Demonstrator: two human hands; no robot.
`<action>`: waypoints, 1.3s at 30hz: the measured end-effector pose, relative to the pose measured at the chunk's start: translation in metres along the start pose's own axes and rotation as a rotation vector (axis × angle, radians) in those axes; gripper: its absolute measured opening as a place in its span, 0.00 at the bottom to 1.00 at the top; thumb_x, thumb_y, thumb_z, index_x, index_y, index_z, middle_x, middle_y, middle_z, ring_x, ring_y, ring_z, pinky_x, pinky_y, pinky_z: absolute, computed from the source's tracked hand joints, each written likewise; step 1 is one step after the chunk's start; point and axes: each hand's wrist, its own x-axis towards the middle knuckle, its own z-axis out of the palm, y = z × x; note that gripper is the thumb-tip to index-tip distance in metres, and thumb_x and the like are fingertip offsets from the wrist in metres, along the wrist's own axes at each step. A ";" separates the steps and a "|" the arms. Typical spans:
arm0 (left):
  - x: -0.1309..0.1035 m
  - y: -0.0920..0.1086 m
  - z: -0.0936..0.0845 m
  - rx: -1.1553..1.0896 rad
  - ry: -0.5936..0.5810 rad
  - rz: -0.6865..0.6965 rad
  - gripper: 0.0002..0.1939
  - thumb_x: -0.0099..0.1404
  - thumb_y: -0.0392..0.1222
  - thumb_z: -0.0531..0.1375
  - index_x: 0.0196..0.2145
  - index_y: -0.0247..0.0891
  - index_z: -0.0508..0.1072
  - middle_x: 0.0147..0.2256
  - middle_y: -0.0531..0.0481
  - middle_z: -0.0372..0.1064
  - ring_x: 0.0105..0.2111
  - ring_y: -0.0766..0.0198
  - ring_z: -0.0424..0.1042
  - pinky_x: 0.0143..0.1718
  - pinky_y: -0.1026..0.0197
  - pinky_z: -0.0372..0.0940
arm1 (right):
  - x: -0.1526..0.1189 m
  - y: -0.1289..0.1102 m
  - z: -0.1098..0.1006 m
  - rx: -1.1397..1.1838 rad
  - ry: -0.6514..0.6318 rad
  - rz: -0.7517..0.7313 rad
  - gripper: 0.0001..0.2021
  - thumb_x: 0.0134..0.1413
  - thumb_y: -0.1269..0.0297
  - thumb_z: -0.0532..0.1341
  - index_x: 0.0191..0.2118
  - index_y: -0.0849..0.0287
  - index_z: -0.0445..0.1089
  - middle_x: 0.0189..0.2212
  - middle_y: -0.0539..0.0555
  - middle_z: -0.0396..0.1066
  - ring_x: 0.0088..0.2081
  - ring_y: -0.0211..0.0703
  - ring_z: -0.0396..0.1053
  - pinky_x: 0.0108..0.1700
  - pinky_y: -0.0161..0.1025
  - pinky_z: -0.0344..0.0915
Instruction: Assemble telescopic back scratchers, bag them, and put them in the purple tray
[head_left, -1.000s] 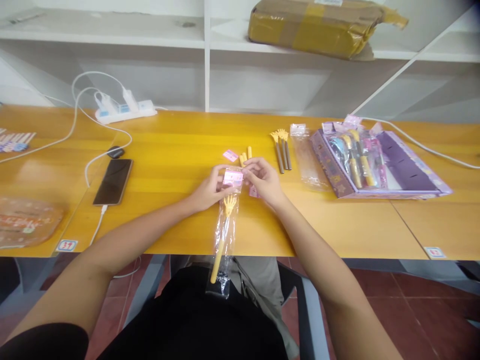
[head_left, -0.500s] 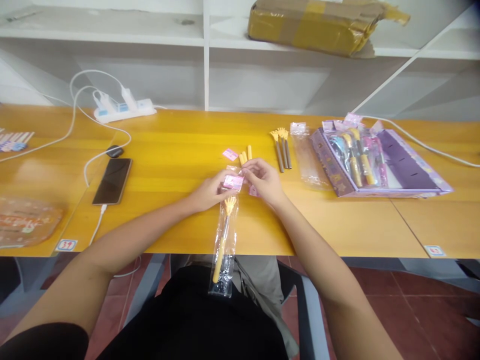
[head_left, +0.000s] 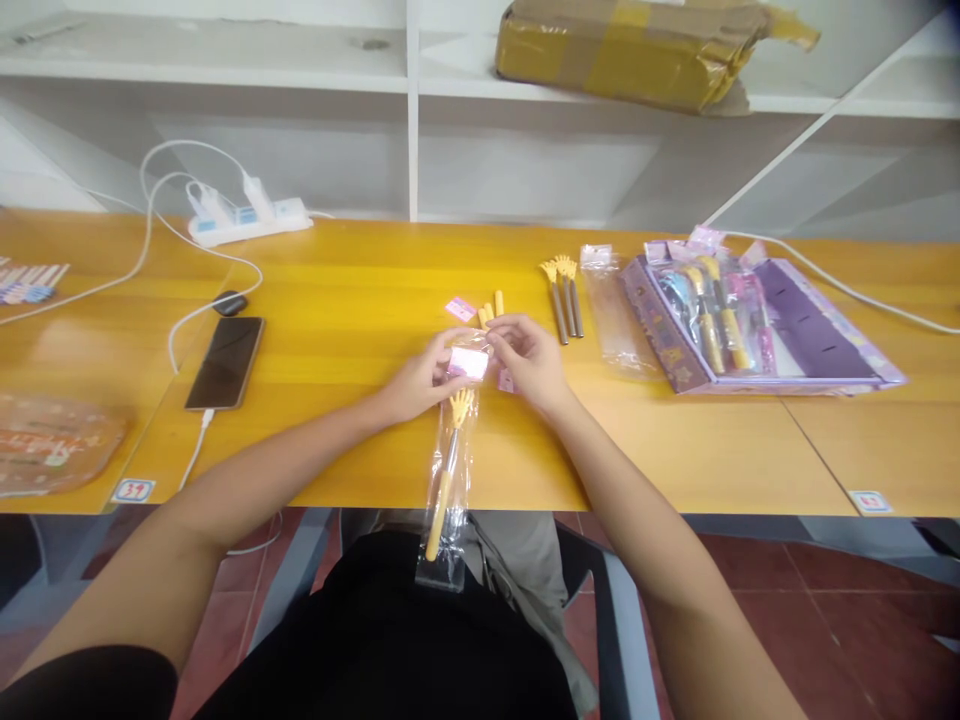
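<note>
My left hand (head_left: 427,380) grips the top of a clear plastic bag (head_left: 463,480) beside its pink and white header card (head_left: 468,363). Inside the bag lies a yellow hand-shaped back scratcher (head_left: 447,480) with a metal shaft, its claw near the card. My right hand (head_left: 529,362) pinches the upper edge of the same bag with thumb and fingertips. Just behind the hands are several yellow handles (head_left: 491,308), partly hidden, and a loose pink card (head_left: 460,308). Another pink card (head_left: 506,381) shows under my right hand.
Yellow claw heads with metal shafts (head_left: 568,297) lie right of my hands, beside flat clear bags (head_left: 619,315). A purple display box (head_left: 825,310) holds several bagged scratchers. Leftward are a phone (head_left: 225,363), a power strip (head_left: 251,220) and cables. A taped carton (head_left: 622,50) sits on the shelf.
The header card has shifted slightly right and now catches bright glare. Clear film at the bag's top is stretched between my hands. Both arms have hardly moved.
</note>
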 end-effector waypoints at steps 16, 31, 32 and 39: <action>0.005 -0.008 -0.002 -0.160 0.012 -0.120 0.23 0.70 0.53 0.71 0.54 0.40 0.71 0.42 0.49 0.76 0.28 0.71 0.72 0.26 0.69 0.65 | -0.005 -0.022 -0.007 -0.244 -0.224 -0.232 0.03 0.64 0.62 0.69 0.39 0.53 0.80 0.50 0.57 0.70 0.33 0.39 0.68 0.32 0.41 0.68; 0.007 -0.016 -0.007 -0.115 0.033 -0.074 0.17 0.77 0.56 0.63 0.50 0.39 0.72 0.36 0.52 0.74 0.25 0.69 0.71 0.26 0.66 0.67 | -0.006 -0.017 -0.002 -0.269 -0.311 -0.290 0.04 0.67 0.62 0.67 0.41 0.54 0.75 0.46 0.56 0.73 0.38 0.43 0.71 0.39 0.43 0.71; 0.007 -0.016 -0.007 -0.114 0.032 -0.078 0.17 0.76 0.55 0.63 0.51 0.39 0.72 0.36 0.52 0.74 0.25 0.69 0.71 0.26 0.66 0.67 | -0.007 -0.016 -0.001 -0.249 -0.295 -0.254 0.05 0.68 0.60 0.67 0.42 0.54 0.73 0.44 0.55 0.73 0.36 0.42 0.70 0.37 0.41 0.70; 0.006 -0.014 -0.004 -0.119 0.027 -0.097 0.15 0.75 0.52 0.64 0.51 0.39 0.72 0.37 0.51 0.76 0.24 0.70 0.71 0.25 0.67 0.67 | -0.008 -0.005 0.006 -0.185 -0.303 -0.057 0.17 0.65 0.51 0.71 0.46 0.52 0.66 0.33 0.48 0.74 0.28 0.39 0.66 0.31 0.38 0.62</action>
